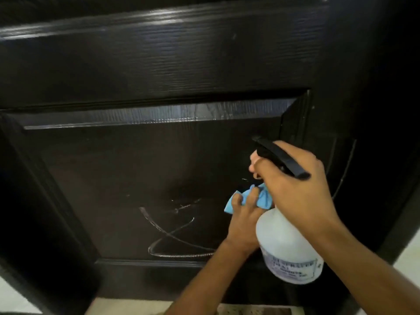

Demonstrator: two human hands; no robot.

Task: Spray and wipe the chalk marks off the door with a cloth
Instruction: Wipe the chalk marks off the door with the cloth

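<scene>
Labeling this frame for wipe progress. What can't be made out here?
Head view only:
- Chalk marks: right end hidden behind the left hand and forearm.
- Cloth: mostly covered by both hands.
- Spray bottle label: too blurred to read; trigger hidden by the right hand.
- Door: cut off by every frame edge.

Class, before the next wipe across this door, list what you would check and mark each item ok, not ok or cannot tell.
1. Cloth held against the door by left hand: ok.
2. Right hand grip on the bottle: ok.
3. Nozzle aimed at the door: ok.
4. Chalk marks gone: not ok, loops remain left of the cloth.
5. Marks wet with spray: cannot tell.
</scene>
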